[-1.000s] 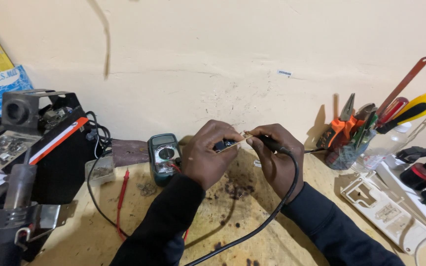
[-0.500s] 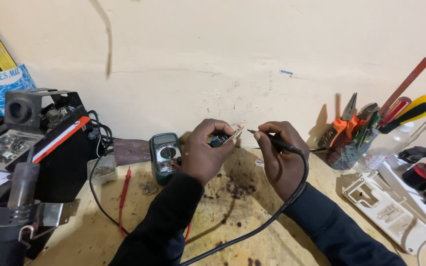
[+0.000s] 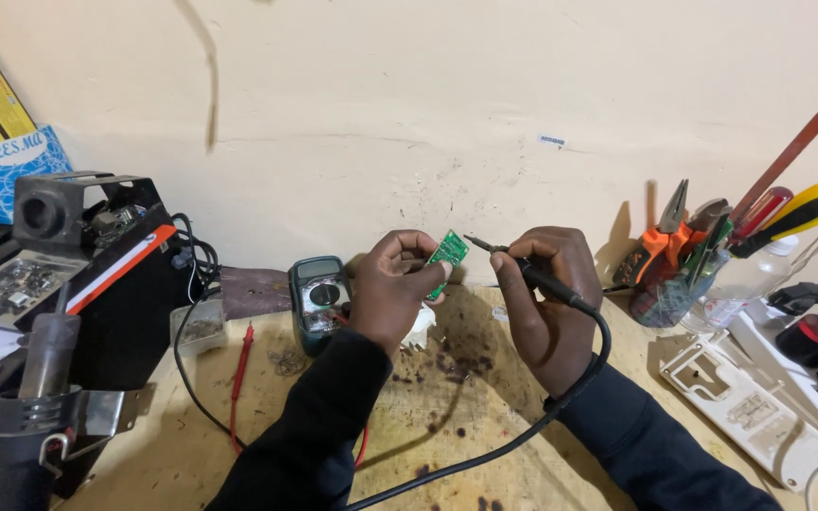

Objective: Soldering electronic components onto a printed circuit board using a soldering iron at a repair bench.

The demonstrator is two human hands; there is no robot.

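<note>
Over the stained desk (image 3: pixel 447 416), my left hand (image 3: pixel 392 293) pinches a small green circuit board (image 3: pixel 448 254) upright, tilted toward me for a clear view, while my right hand (image 3: pixel 543 303) grips a black probe (image 3: pixel 532 274) pen-style, its tip just beside the board; a multimeter (image 3: pixel 317 298) stands behind.

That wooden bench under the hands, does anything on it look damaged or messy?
Yes. The bench top is scarred with dark burn-like spots, thickest below the left hand, and small debris lies near the multimeter. A red probe lies loose there.
</note>
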